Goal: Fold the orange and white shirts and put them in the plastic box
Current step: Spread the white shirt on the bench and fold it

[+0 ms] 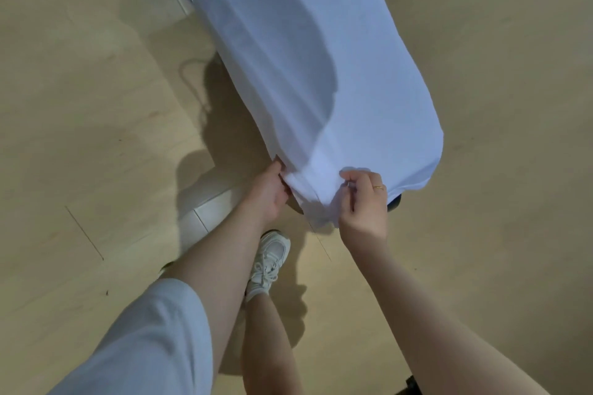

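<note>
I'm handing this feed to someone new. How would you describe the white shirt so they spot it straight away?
Start from the tan wooden floor that fills the view. The white shirt is the broad pale cloth spread above it, running from the top edge down to the middle. It is the only cloth gripped by both hands: the left hand and right hand pinch its near edge, just above a white sneaker.

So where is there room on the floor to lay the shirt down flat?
Bare wooden floor lies left of the white shirt, and more right of it. It is crowded near the left hand, right hand and shoe.
</note>
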